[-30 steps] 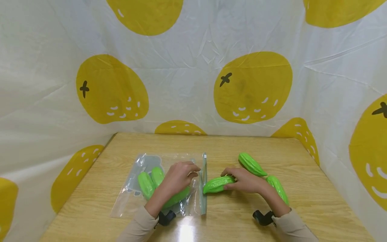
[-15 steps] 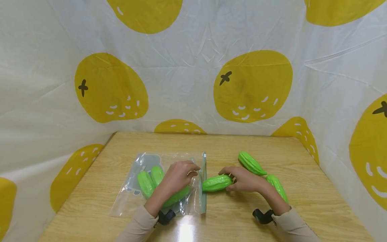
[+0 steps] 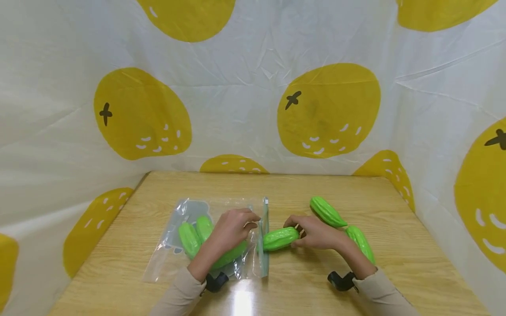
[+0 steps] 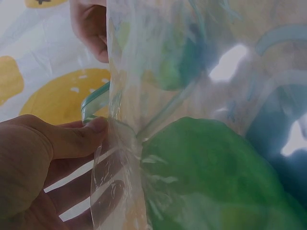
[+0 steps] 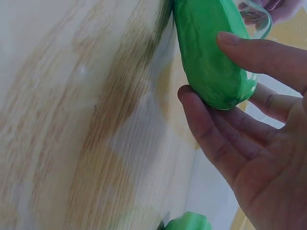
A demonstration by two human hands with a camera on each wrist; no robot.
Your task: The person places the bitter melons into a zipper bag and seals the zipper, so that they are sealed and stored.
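Left hand (image 3: 233, 228): thumb and forefinger pinch the clear zip bag (image 3: 254, 265) near its mouth. Right hand (image 3: 316, 232): partly closed, thumb and fingers gripping one end of a green gourd (image 3: 280, 239); the gourd extends leftward from it into the bag's mouth. Bagged gourds (image 3: 189, 240) lie left of and beneath the left hand. Loose gourds (image 3: 328, 211) rest beyond and right of the right hand.

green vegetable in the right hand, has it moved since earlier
Yes: in the head view, the held vegetable has moved left against the table, toward the bag.
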